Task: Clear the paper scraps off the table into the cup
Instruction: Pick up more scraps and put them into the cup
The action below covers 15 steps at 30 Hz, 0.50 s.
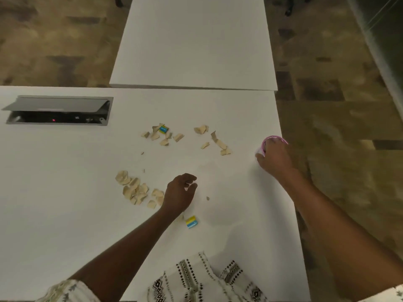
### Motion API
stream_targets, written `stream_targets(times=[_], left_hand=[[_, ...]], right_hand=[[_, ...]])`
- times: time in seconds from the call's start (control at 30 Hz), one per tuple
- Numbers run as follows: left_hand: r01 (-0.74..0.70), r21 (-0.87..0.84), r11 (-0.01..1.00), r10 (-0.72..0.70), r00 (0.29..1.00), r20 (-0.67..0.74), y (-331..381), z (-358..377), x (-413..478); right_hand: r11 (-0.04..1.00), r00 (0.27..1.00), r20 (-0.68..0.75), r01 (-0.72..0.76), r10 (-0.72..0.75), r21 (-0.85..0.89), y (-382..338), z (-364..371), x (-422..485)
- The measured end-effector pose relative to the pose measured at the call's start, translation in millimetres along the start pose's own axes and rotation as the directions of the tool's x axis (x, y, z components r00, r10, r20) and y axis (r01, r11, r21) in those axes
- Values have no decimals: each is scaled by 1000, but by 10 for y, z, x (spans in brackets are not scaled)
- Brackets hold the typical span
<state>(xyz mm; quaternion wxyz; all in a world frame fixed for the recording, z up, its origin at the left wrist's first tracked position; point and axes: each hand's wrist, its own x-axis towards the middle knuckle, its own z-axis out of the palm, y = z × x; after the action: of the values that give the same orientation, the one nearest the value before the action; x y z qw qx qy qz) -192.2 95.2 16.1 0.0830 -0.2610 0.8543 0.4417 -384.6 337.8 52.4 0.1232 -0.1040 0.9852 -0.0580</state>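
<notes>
My right hand (275, 159) grips the pink plastic cup (274, 141) at three o'clock; left fingers (189, 177) hang loose beside featherlight, pinchable tan paper scraps (135, 189).

Bare table (196, 162) lane between near scraps (135, 190), far scraps (162, 134); hatch (58, 111) far-left.

I count one pink cup (275, 141), two blue-yellow scraps (191, 222), roughly thirty tan scraps (135, 189) in three clusters (exact number unclear), two white surfaces (65, 203), one cable hatch (58, 110).
</notes>
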Motion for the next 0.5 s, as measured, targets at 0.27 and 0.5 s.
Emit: stream_targets(times=[0.27, 0.5], left_hand=[[66, 162, 985, -31, 977, -212, -857, -492, -336], [247, 250, 936, -180, 948, -260, -1331, -872, -441]], right_hand=[[954, 891, 358, 211, -278, 214, -808, 753, -1212], [948, 836, 453, 236, -310, 214, -1430, 1364, -1726]])
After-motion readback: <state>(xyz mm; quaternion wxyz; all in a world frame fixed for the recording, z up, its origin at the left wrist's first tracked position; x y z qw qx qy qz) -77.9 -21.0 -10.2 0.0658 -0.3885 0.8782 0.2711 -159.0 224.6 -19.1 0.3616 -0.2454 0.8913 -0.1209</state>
